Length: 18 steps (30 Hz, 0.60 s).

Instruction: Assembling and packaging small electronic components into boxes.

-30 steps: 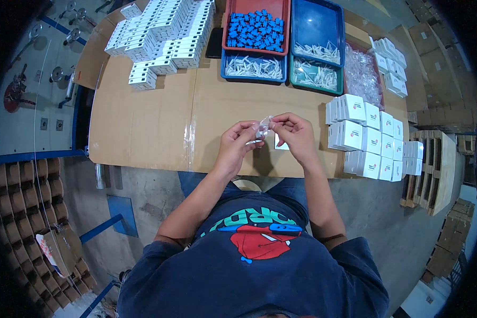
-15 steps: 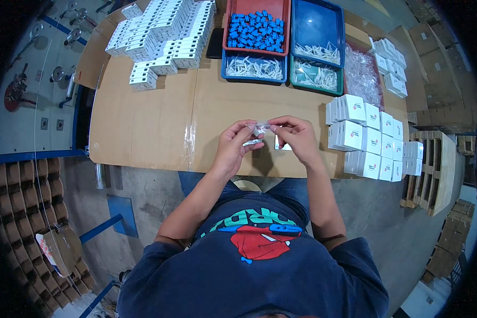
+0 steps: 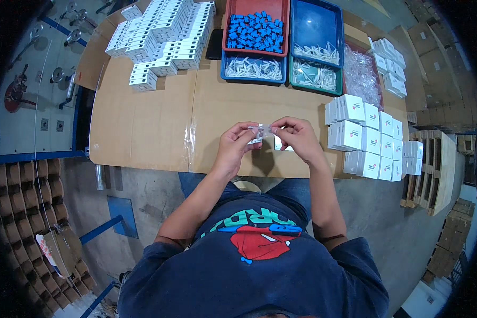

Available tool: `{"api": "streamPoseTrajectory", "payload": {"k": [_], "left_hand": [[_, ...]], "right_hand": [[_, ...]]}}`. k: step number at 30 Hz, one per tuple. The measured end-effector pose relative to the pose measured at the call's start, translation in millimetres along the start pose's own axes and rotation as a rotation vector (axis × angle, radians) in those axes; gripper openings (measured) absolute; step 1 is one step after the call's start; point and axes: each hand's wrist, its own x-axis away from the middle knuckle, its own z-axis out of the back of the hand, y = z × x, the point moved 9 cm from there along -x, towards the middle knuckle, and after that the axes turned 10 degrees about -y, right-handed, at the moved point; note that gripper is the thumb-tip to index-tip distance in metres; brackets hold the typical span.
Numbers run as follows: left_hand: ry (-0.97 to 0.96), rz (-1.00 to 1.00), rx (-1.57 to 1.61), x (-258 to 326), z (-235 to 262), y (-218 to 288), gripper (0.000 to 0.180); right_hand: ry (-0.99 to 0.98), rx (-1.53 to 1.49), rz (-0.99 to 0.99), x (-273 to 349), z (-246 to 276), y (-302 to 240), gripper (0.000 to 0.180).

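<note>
Over the near edge of the cardboard-covered table, both my hands meet at a small clear plastic bag [image 3: 264,130]. My left hand [image 3: 233,146] pinches it between thumb and fingers, and something small and whitish shows under the thumb, too small to name. Thumb and forefinger of my right hand [image 3: 301,140] are pressed together on the bag's right end. Partly hidden below the right fingers, a flat white piece [image 3: 279,143] lies on the cardboard.
White box-shaped units [image 3: 159,32] are stacked at the far left. Trays hold blue parts [image 3: 255,33], white plastic pieces [image 3: 254,69] and clear bags [image 3: 361,77]. Small white boxes [image 3: 371,139] stand stacked at the right. A dark flat object [image 3: 215,44] lies beside the trays.
My right hand has shifted slightly right, and the bag now stretches between the hands. The left fingers have closed a little further over it.
</note>
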Motion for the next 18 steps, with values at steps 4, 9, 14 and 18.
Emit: {"api": "streamPoseTrajectory", "payload": {"k": [4,9,14,18], "left_hand": [[-0.005,0.015,-0.012,-1,0,-2,0.022],[-0.092,0.026,-0.235,-4,-8,2,0.026],[-0.131,-0.085,-0.354,-9,-8,7,0.022],[-0.161,-0.123,-0.268,-6,-30,17,0.017]], "right_hand": [[-0.024,0.071,0.038,-2,2,-1,0.013],[0.015,0.009,0.101,-5,7,-1,0.012],[-0.001,0.1,0.071,-3,8,-8,0.012],[-0.044,0.121,0.14,-3,6,-16,0.014]]}}
